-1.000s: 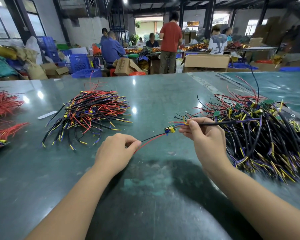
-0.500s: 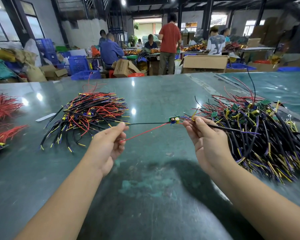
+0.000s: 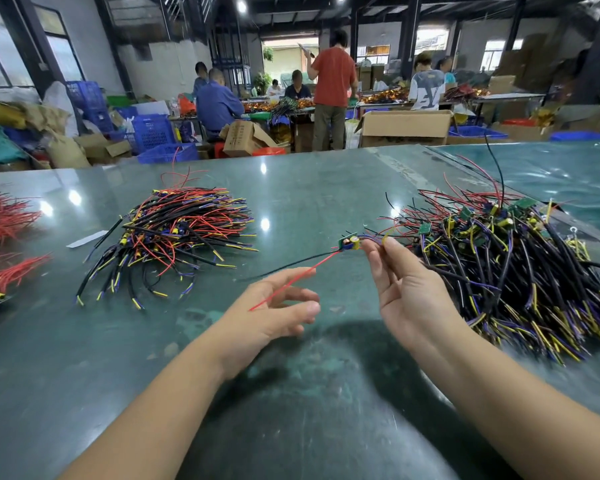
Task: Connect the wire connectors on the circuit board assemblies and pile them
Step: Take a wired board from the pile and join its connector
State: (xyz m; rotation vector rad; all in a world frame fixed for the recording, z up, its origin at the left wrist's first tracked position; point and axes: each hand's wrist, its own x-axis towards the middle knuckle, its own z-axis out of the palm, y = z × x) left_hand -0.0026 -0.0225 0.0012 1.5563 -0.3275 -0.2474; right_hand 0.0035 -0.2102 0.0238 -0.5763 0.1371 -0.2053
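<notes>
Circuit board [image 3: 349, 242]: small green board held above the tabletop [image 3: 309, 188], between the two wire heaps.
Right hand [image 3: 404, 289]: palm up, fingertips pinching the board's purple and yellow leads just beside the board.
Left hand [image 3: 274, 315]: fingers relaxed and spread, gripping nothing; the red wire [image 3: 284, 287] from the board crosses above it.
Black wire [image 3: 284, 266]: runs from the board toward the left heap.
Left heap [image 3: 174, 233]: piled assemblies, left of the board.
Right heap [image 3: 520, 268]: tangled assemblies, right of the board.

Left red wire bundles [image 3: 0, 220] edge-cropped; board [image 3: 349, 242] connector detail (perhaps plugged) too small.
</notes>
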